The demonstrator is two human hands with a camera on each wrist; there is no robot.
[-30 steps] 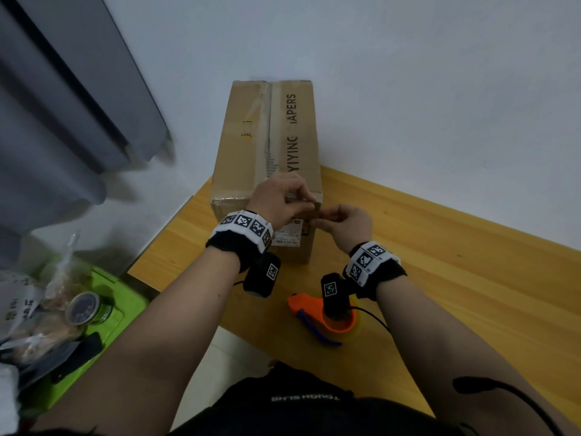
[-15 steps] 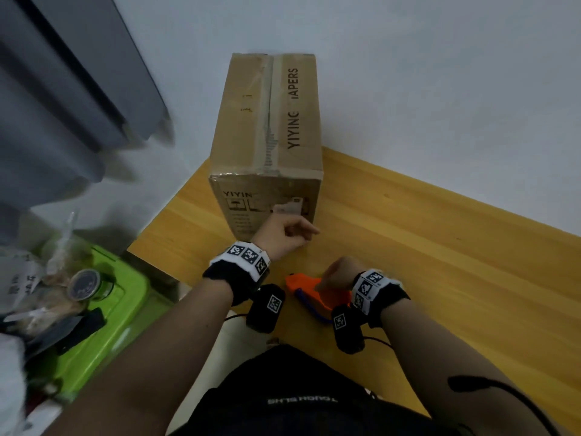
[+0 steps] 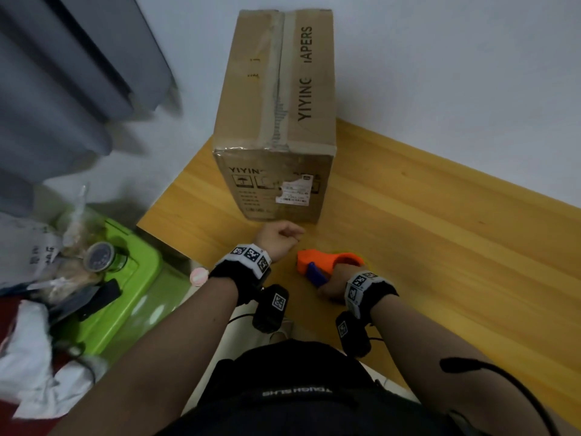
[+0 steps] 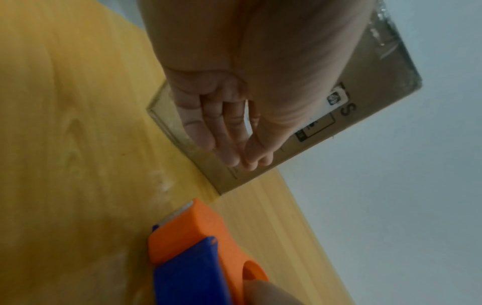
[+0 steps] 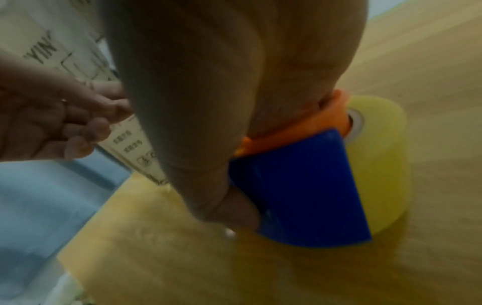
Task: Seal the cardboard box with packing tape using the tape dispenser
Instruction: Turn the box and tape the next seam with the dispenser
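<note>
A tall cardboard box (image 3: 273, 121) with tape along its top seam stands at the table's far left. My left hand (image 3: 283, 237) hangs just in front of the box's bottom edge, its fingers (image 4: 224, 132) loosely curled and holding nothing. To its right, the orange and blue tape dispenser (image 3: 327, 261) lies on the table. My right hand (image 3: 330, 289) grips it, the thumb pressed on the blue handle (image 5: 300, 185). The yellowish tape roll (image 5: 378, 165) sits in the dispenser. The right fingers are hidden behind the handle.
The wooden table (image 3: 440, 247) stretches away to the right along a white wall. Its left edge (image 3: 163, 221) is close to the box. Below it on the left are a green bin (image 3: 132, 278) with clutter and a grey curtain (image 3: 63, 89).
My left hand came down from the box's top front edge to the table in front of it. My right hand dropped to the tape dispenser and took hold of it.
</note>
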